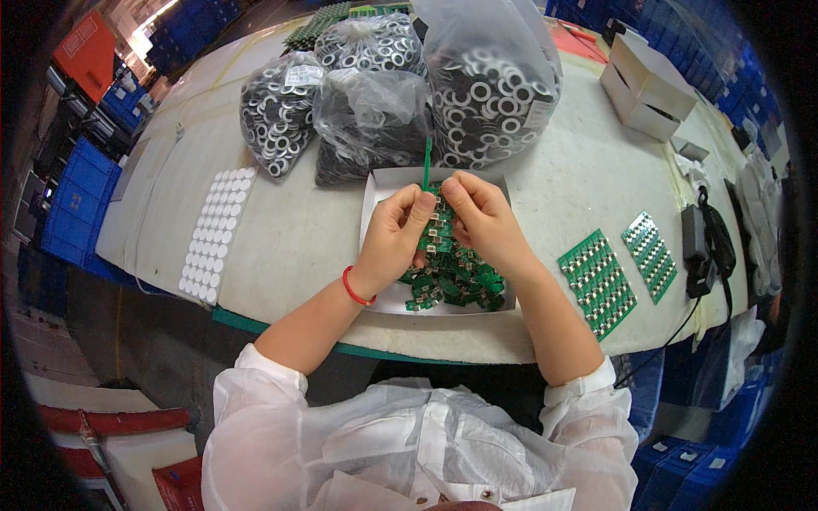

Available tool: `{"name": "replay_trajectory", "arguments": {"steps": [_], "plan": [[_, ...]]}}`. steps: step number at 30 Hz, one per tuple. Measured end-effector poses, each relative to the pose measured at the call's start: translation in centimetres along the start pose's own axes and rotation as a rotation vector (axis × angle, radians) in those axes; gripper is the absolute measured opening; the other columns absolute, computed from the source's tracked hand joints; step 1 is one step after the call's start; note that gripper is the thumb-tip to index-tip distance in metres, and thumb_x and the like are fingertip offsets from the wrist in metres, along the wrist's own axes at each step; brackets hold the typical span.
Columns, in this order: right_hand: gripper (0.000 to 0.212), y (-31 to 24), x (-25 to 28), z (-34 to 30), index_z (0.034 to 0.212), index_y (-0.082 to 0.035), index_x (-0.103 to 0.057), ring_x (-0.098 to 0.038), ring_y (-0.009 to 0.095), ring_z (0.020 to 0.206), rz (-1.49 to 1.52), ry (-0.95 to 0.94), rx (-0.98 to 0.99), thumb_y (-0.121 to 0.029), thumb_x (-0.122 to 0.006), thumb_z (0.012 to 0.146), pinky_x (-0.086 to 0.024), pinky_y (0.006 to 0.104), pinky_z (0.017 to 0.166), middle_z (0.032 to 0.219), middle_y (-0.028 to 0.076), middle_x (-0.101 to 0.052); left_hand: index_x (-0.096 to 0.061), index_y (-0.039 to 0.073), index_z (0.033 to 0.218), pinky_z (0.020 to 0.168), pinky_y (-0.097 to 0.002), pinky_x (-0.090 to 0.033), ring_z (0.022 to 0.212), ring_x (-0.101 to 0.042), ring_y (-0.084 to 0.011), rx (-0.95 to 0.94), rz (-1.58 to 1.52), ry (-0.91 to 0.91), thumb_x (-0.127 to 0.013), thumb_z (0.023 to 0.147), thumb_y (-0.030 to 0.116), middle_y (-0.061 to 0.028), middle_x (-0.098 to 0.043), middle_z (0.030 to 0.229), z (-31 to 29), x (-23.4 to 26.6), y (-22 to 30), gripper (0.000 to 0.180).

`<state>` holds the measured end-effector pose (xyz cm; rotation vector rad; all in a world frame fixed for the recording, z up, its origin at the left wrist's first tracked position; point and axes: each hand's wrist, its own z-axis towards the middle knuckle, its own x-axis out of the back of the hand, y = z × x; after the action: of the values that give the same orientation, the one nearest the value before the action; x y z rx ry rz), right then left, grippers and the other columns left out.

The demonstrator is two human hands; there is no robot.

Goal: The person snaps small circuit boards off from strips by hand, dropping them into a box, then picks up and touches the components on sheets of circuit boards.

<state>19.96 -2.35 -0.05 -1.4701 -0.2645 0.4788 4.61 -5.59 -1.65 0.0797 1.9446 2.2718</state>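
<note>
My left hand [396,230] is closed, with a thin green strip [427,162] sticking up between thumb and fingers. Close beside it, my right hand [484,220] pinches the upper end of a green circuit board strip [440,226] that carries a row of small metal connectors. This strip spans the gap between both hands; whether the thin strip is joined to it is hidden by my fingers. Under the hands stands a shallow white box [394,300]. Inside it lies a heap of small separated green circuit boards [464,277].
Two green circuit board panels [598,285] [650,257] lie to the right, near a black power adapter [696,234]. Clear bags of metal rings [490,106] stand behind the box. A sheet of round white stickers [215,234] is at left, a white carton [648,85] at far right.
</note>
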Motion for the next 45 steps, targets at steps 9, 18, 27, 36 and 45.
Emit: {"name": "replay_trajectory", "arguments": {"steps": [9, 18, 27, 36, 45], "plan": [[0.03, 0.4, 1.8, 0.0, 0.086, -0.007, -0.053, -0.046, 0.008, 0.048, 0.433, -0.192, -0.264, -0.034, -0.048, 0.098, -0.031, 0.0213, 0.044, 0.063, 0.001, -0.053, -0.054, 0.01, 0.082, 0.034, -0.0171, -0.023, 0.043, -0.037, 0.0011, 0.14, -0.4, -0.084, -0.045, 0.099, 0.037, 0.0076, -0.047, 0.062, -0.2, -0.2, 1.5, 0.033], [0.034, 1.2, 0.0, 0.0, 0.076, -0.005, -0.05, -0.036, 0.005, 0.056, -0.102, -0.033, 0.059, -0.029, -0.049, 0.098, -0.031, 0.0245, 0.048, 0.06, -0.005, -0.038, -0.045, 0.012, 0.072, 0.039, -0.0159, -0.026, 0.048, -0.038, 0.0023, 0.048, -0.115, 0.067, -0.047, 0.098, 0.037, 0.0093, -0.041, 0.061, 0.1, -0.2, 0.5, 0.036], [0.032, 0.8, 0.8, -0.3, 0.083, -0.011, -0.051, -0.036, 0.008, 0.043, 0.622, -0.217, -0.306, -0.038, -0.045, 0.099, -0.03, 0.0213, 0.04, 0.057, -0.002, -0.046, -0.048, 0.013, 0.081, 0.039, -0.0141, -0.028, 0.051, -0.042, 0.0024, 0.147, -0.48, -0.093, -0.05, 0.097, 0.036, 0.0081, -0.046, 0.063, -0.3, -0.5, 1.2, 0.028], [0.04, 0.8, -0.2, -0.3, 0.085, -0.005, -0.055, -0.041, 0.004, 0.052, 0.021, -0.066, -0.037, -0.039, -0.043, 0.099, -0.031, 0.0208, 0.046, 0.06, -0.004, -0.04, -0.048, 0.012, 0.075, 0.037, -0.0149, -0.026, 0.046, -0.04, 0.0018, 0.14, -0.203, 0.043, -0.054, 0.094, 0.04, 0.0074, -0.047, 0.059, 0.3, 0.3, -0.3, 0.034], [0.038, 1.2, 0.4, -0.2, 0.083, -0.011, -0.05, -0.033, 0.006, 0.042, 0.605, -0.232, -0.283, -0.044, -0.041, 0.099, -0.025, 0.022, 0.038, 0.055, -0.003, -0.041, -0.053, 0.009, 0.087, 0.034, -0.0155, -0.024, 0.039, -0.035, 0.0005, -0.016, -0.215, -0.085, -0.054, 0.094, 0.038, 0.0067, -0.048, 0.056, -0.1, 0.0, -0.4, 0.03]]}}
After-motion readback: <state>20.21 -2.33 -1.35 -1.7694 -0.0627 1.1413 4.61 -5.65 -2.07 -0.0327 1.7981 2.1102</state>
